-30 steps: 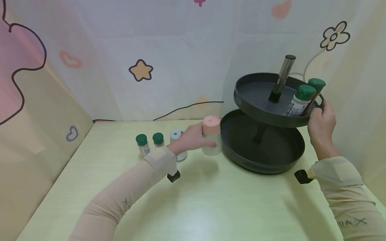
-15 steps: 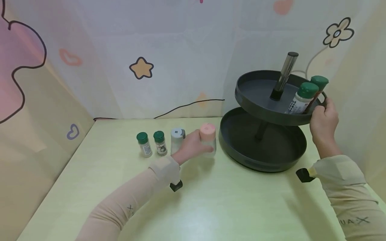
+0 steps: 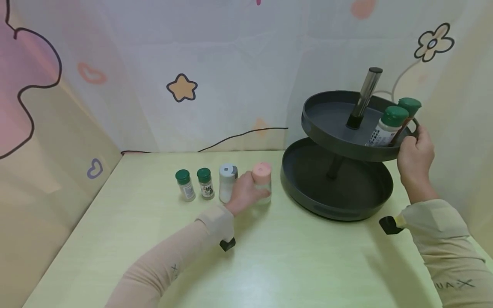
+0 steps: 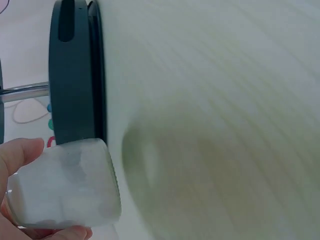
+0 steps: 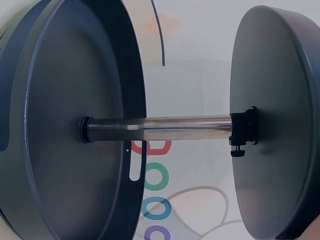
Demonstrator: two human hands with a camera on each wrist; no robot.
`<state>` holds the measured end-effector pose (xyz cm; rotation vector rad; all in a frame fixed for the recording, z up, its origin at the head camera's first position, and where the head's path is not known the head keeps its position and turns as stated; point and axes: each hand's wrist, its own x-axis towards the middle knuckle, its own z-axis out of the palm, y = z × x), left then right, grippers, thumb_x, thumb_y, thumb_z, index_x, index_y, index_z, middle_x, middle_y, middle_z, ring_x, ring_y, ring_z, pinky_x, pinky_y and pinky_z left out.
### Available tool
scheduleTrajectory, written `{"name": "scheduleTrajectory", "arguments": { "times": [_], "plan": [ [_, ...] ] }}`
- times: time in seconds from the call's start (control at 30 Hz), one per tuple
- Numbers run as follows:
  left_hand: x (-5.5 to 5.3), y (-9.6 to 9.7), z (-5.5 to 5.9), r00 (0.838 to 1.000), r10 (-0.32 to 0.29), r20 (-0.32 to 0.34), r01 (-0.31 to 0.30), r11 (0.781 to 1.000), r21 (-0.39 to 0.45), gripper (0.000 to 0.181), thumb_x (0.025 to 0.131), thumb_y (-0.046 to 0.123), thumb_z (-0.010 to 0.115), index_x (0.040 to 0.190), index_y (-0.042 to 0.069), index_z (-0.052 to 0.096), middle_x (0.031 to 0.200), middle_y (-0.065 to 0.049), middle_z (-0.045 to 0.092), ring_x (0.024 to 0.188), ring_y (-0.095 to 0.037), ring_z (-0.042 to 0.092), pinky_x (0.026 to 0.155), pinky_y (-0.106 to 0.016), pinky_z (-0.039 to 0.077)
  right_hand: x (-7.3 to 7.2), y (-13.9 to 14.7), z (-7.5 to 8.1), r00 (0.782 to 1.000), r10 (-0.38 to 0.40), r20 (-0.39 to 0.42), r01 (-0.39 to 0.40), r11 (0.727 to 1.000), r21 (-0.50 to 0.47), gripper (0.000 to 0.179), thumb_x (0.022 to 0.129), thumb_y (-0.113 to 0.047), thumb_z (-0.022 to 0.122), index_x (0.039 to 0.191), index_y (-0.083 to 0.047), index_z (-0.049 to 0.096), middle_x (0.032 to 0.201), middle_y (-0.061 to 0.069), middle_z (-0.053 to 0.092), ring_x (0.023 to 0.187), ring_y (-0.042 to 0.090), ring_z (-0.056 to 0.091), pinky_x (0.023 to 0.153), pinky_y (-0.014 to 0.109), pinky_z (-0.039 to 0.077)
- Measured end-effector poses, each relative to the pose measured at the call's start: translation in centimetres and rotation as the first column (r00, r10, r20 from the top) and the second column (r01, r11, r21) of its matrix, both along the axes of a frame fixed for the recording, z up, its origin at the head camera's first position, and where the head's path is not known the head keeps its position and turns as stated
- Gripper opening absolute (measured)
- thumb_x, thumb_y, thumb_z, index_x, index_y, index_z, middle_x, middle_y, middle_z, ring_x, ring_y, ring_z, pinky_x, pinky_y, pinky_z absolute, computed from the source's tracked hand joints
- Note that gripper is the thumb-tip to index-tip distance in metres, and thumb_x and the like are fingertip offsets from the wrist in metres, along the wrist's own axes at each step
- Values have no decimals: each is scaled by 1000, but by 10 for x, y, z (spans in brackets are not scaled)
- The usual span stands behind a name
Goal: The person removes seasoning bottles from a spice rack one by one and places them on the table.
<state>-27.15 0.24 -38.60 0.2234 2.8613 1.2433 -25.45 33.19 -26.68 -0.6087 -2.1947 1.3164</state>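
My left hand grips a clear jar with a pink lid, just right of a white jar with a grey-white lid. In the left wrist view, thumb and fingers wrap the pale jar near the tabletop; I cannot tell whether its base touches. My right hand holds the handle side of the upper tray on a dark two-tier rack. Two green-capped spice bottles stand in that tray beside the hand. The lower tray holds nothing visible.
Two small green-capped spice bottles stand left of the white jar on the pale table. A metal post joins the rack's tiers. A patterned cloth hangs behind the table.
The left hand has moved the pink-lidded jar leftward, away from the rack and closer to the white jar. My right hand keeps its hold on the upper tray.
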Motion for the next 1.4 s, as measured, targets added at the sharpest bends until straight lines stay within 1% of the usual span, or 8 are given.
{"name": "scheduleTrajectory", "arguments": {
  "times": [0.27,0.4,0.53,0.83,1.0,1.2,1.27,1.4],
  "plan": [
    [-2,1,-11,998,66,20,-66,997,27,54,67,26,74,108,3,48,102,-9,58,93,-22,55,81,-33,45,3,1,-1,1000,11,-4,-11,1000,-6,48,91,-21,20,137,-15,32,142,-1,31,127,7,27,106,29,24],
    [-1,3,-13,997,72,5,-72,997,7,53,69,25,74,108,2,47,103,-9,56,94,-22,54,82,-32,45,4,2,0,1000,3,6,-3,1000,-5,47,91,-21,20,136,-14,34,141,0,33,124,8,29,105,29,26],
    [-1,4,-15,997,73,-12,-73,997,7,52,70,24,73,109,1,47,104,-10,56,95,-21,53,83,-32,44,4,3,0,1000,-9,8,9,1000,0,43,91,-21,21,129,-12,40,133,2,39,114,10,34,96,26,30],
    [2,6,-22,995,93,-22,-92,995,30,53,73,21,71,112,-1,44,107,-14,55,99,-24,53,87,-34,43,3,2,0,1000,-5,3,5,1000,-13,46,91,-20,20,133,-12,37,138,2,37,122,10,32,103,30,28],
    [4,6,-22,995,99,-19,-98,994,38,55,75,20,69,116,-2,40,109,-16,54,100,-26,54,88,-35,44,4,1,0,1000,4,4,-4,1000,-6,46,91,-21,20,133,-11,36,139,2,35,123,10,31,104,31,27],
    [4,4,-20,994,107,11,-107,994,18,58,77,23,67,120,-3,36,110,-19,55,100,-28,55,86,-36,45,2,0,1,1000,7,-4,-7,1000,7,41,91,-21,21,124,-8,40,130,7,40,114,14,35,98,30,31],
    [4,4,-19,994,106,20,-107,994,15,59,78,24,66,121,-3,35,110,-19,55,100,-28,56,86,-36,45,2,0,1,1000,11,-5,-11,1000,6,43,91,-21,21,127,-7,39,133,6,39,117,14,35,101,31,30],
    [4,3,-18,994,103,31,-103,995,15,61,78,25,66,122,-3,34,111,-19,55,101,-27,56,86,-36,45,2,-1,1,1000,10,-6,-10,1000,16,43,91,-21,21,126,-6,39,131,8,40,114,16,36,98,32,31]
  ]
}}
